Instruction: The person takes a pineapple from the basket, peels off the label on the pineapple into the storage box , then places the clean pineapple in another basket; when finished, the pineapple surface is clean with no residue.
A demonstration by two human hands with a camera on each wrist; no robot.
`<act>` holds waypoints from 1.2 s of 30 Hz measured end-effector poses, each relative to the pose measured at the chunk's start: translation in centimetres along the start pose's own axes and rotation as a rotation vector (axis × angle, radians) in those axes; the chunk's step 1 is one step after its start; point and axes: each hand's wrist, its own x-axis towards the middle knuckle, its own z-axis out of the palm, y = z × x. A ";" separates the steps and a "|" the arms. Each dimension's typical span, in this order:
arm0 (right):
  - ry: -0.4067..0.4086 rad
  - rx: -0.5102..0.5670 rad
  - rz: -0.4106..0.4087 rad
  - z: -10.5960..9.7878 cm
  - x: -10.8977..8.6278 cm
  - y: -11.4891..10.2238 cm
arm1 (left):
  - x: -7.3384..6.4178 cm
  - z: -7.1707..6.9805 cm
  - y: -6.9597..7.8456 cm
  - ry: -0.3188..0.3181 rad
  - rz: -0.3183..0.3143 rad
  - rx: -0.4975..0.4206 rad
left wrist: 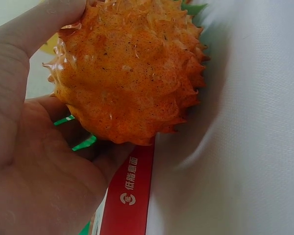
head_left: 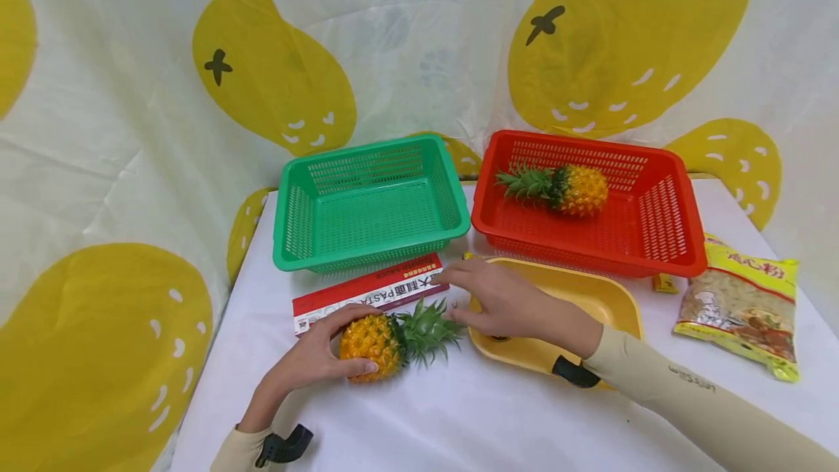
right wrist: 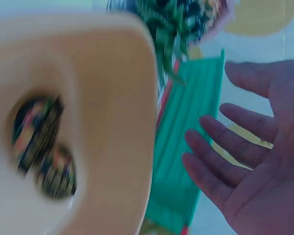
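Note:
My left hand (head_left: 314, 359) grips the round orange body of a pineapple (head_left: 372, 344) lying on the white table, its thumb on the near side. The spiky green leaves (head_left: 426, 330) point right. In the left wrist view, the body (left wrist: 127, 73) sits between thumb and fingers. My right hand (head_left: 501, 301) hovers over the left part of a yellow basin (head_left: 619, 301), fingertips close to the leaves. Its fingers are spread and relaxed in the right wrist view, holding nothing. Two small dark patterned items (right wrist: 36, 132) lie in the basin.
A red and white pasta box (head_left: 387, 286) lies behind the gripped pineapple. Farther back stand a green basket (head_left: 367, 262) and a red basket (head_left: 590, 257) holding another pineapple (head_left: 583, 190). A yellow-topped food bag (head_left: 741, 304) and a small yellow packet (head_left: 665, 283) lie to the right.

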 end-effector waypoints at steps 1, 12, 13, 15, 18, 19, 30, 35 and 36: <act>-0.020 -0.014 -0.006 0.4 0.4 -0.5 | 0.0 0.0 0.0 0.000 0.000 -0.001; -0.171 -0.122 -0.039 4.1 3.6 -3.5 | 0.0 -0.1 0.0 0.012 -0.006 0.009; -0.185 -0.134 -0.038 4.5 3.7 -3.5 | 0.0 -0.1 0.0 0.011 -0.006 0.008; -0.207 -0.161 -0.030 5.2 3.8 -3.5 | 0.0 -0.1 0.0 0.008 -0.006 0.003; -0.226 -0.218 -0.025 6.0 4.0 -3.6 | -0.1 -0.1 -0.1 0.002 -0.009 -0.011; -0.230 -0.237 -0.022 6.2 4.0 -3.7 | -0.2 -0.1 -0.2 -0.001 -0.004 -0.022; -0.238 -0.314 -0.020 7.6 4.0 -3.8 | -0.4 0.1 -0.8 -0.025 0.028 -0.106; -0.229 -0.324 -0.005 8.0 4.0 -3.6 | -0.3 0.0 -0.5 -0.024 0.003 -0.111; -0.231 -0.323 0.002 8.0 4.0 -3.6 | -0.2 0.0 -0.5 -0.025 0.005 -0.109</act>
